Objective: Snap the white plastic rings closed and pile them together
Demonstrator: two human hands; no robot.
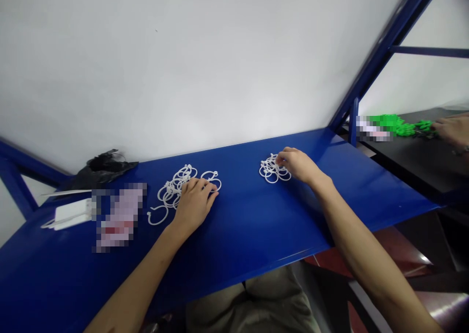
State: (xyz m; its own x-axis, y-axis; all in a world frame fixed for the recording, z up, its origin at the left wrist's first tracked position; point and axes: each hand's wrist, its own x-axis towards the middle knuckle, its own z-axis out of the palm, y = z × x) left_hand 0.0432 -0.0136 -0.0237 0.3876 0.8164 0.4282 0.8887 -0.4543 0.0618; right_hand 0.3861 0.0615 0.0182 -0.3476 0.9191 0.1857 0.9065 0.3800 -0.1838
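Observation:
Several white plastic rings lie on the blue table (249,225) in two heaps. My left hand (194,203) rests palm down on the right edge of the larger left heap (176,188), fingers curled onto a ring. My right hand (298,165) reaches to the smaller right heap (271,170), its fingertips pinched together on the rings at the top of that heap.
A black bag (104,166) and a white flat object (71,214) lie at the far left by the wall. Blue frame bars (381,54) rise at the right. On a black bench beyond, another person's hand (454,130) is beside green parts (397,125).

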